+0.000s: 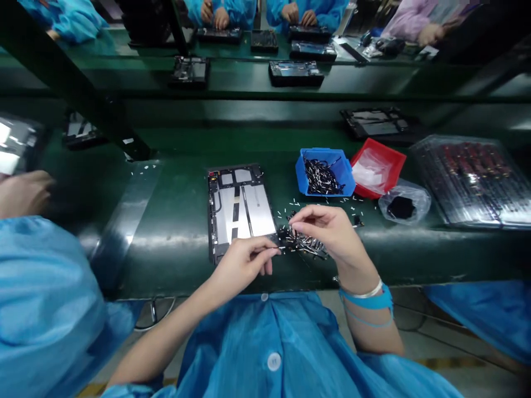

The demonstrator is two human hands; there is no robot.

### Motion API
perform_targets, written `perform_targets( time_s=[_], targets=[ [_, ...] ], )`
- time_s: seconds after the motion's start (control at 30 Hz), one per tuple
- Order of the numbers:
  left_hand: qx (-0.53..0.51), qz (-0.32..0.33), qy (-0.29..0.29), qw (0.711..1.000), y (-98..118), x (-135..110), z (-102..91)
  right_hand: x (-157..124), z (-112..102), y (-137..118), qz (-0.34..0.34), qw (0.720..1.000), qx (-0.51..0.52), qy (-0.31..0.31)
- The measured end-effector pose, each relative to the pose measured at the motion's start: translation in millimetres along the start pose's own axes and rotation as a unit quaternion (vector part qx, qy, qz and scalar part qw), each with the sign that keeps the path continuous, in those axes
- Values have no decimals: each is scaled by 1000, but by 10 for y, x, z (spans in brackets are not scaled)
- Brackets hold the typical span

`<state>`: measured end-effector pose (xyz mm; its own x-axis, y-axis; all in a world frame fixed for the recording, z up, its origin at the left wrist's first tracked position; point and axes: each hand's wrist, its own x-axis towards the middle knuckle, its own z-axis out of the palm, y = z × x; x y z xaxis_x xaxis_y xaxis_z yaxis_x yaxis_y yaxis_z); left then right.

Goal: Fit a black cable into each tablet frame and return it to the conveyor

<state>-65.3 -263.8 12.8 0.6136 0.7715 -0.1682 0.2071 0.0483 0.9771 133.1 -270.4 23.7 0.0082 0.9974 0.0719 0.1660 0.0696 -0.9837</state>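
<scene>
While the left hand [249, 260] is pinching a thin piece [281, 247] below centre, the right hand [326, 229] is apparently picking from a parts pile [312, 246], hold unclear, work seemingly needing fine control.

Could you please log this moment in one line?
left hand: pinching thin piece; right hand: at parts pile; open device: beside pile; blue bin: behind pile

A single view, from a camera on the person's head, looks forward and down over the green bench [178, 210]. It sits close: the wearer's blue smock [249, 348] fills the bottom centre of the frame, and the left grip [246, 261] and right grip [329, 232] show large just below the middle. Co-workers' sleeves [243, 12] cross the top edge, farther off.
</scene>
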Motion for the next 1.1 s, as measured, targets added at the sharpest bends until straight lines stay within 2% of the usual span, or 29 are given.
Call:
perform_targets(
  time_s=[0.07, 0.13, 0.2, 0.27, 0.4, 0.5, 0.57, 0.63, 0.73, 0.8, 0.9, 0.97, 1.1],
  targets=[
    [-89, -24, 4, 996, -50, 70, 27, -67, 96, -18, -64, 990, -76, 98],
    [-148, -31, 24, 988, -99, 93, 47, -146, 201, -28, -161, 954, -178, 180],
    [-175, -30, 34, 984, -131, 91, 61, -211, 297, -26, -245, 913, -269, 184],
    [-179, -18, 41, 983, -145, 83, 68, -246, 370, -14, -283, 893, -318, 145],
    [-136, 21, 66, 988, -151, 71, 56, -226, 424, 24, -276, 899, -324, 107],
    [-111, 31, 41, 992, -166, 80, 14, -155, 388, 71, -278, 895, -336, 97],
    [-141, 13, 2, 990, -191, 99, -22, -91, 337, 110, -286, 881, -362, 107],
    [-208, -14, -24, 978, -226, 129, -53, -32, 285, 137, -279, 861, -400, 145],
    [-296, -27, -22, 955, -272, 177, -80, 4, 267, 125, -265, 847, -423, 181],
    [-313, -22, -21, 949, -282, 193, -82, -12, 310, 91, -279, 860, -401, 146],
    [-293, -11, -23, 956, -258, 176, -77, -47, 405, 51, -290, 881, -369, 68],
    [-258, -5, -18, 966, -228, 148, -81, -54, 447, 48, -282, 888, -362, 34],
    [-150, 17, -12, 988, -196, 98, -112, -51, 481, 51, -274, 890, -363, 7]
  ],
)
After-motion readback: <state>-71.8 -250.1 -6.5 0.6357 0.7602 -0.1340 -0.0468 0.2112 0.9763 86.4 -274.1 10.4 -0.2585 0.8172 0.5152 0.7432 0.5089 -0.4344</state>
